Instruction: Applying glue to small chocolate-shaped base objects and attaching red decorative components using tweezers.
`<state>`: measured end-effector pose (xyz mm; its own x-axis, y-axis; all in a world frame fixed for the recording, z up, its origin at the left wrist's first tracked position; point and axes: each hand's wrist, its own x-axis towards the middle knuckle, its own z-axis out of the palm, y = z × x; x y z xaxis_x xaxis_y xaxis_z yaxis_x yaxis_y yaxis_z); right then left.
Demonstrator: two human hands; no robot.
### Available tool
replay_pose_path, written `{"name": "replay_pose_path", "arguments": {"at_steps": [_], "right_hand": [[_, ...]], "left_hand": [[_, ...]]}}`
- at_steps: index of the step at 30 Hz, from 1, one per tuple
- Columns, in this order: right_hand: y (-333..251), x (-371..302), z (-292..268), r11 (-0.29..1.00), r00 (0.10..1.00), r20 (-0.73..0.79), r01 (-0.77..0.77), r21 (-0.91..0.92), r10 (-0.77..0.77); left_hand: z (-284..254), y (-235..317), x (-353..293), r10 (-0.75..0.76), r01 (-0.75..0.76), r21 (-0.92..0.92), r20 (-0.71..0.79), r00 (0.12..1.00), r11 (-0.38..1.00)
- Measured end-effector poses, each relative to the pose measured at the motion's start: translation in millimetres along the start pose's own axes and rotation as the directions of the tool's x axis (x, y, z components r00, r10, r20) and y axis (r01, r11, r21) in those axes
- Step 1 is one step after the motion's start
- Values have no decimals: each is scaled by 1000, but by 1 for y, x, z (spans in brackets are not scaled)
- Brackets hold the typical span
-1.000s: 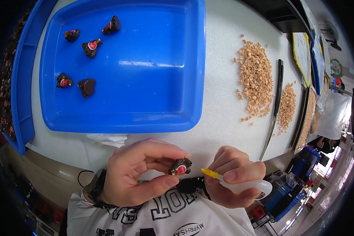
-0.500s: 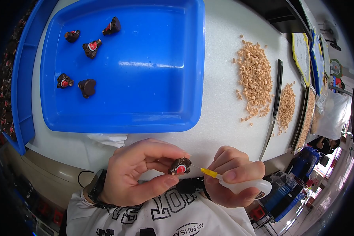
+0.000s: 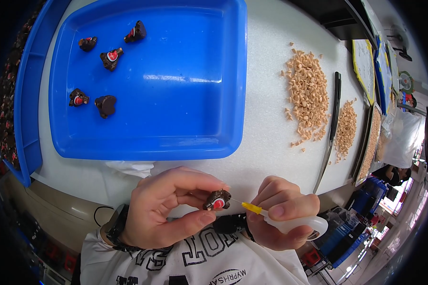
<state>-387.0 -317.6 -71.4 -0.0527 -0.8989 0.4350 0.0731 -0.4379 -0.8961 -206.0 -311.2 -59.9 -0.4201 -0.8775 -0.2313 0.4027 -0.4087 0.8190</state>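
Note:
Between the thumb and fingers of my left hand [image 3: 164,206] is a small dark brown figurine [image 3: 218,200] with a red and white patch on its front. My right hand [image 3: 283,213] is closed around a white squeeze bottle [image 3: 297,224] with a yellow needle tip [image 3: 252,207]. The thin needle points left and its end meets, or nearly meets, the figurine's right side; I cannot tell which. Beyond my hands a blue tray [image 3: 147,151] holds several similar figurines, among them a red-fronted one [image 3: 111,58] and one turned dark side up [image 3: 105,105].
Small beige pieces lie in a large heap [image 3: 309,95] and a smaller heap [image 3: 347,126] on the white tabletop [image 3: 266,137]. A long knife [image 3: 335,107] lies between them. At far left, a blue crate [image 3: 29,114] holds many dark figurines. A white cloth [image 3: 131,167] sticks out under the tray.
Almost nothing differs. The bottle and needle tip in my right hand have shifted very slightly left; my left hand and the figurine stay in place.

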Motion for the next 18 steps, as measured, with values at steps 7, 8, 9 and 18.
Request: {"name": "replay_pose_path", "arguments": {"at_steps": [7, 8, 9, 18], "right_hand": [[0, 1, 1, 1000, 1000, -27, 4, -16, -4], [-1, 1, 2, 1000, 1000, -26, 3, -14, -4], [-1, 1, 2, 1000, 1000, -25, 5, -18, -5], [-1, 1, 2, 1000, 1000, -13, 1, -22, -2]], "left_hand": [[0, -1, 0, 19, -19, -3, -7, 1000, 1000], [0, 0, -1, 19, -19, -3, -9, 1000, 1000], [0, 0, -1, 16, -16, -1, -7, 1000, 1000], [-1, 0, 0, 13, -13, 6, 12, 1000, 1000]]}}
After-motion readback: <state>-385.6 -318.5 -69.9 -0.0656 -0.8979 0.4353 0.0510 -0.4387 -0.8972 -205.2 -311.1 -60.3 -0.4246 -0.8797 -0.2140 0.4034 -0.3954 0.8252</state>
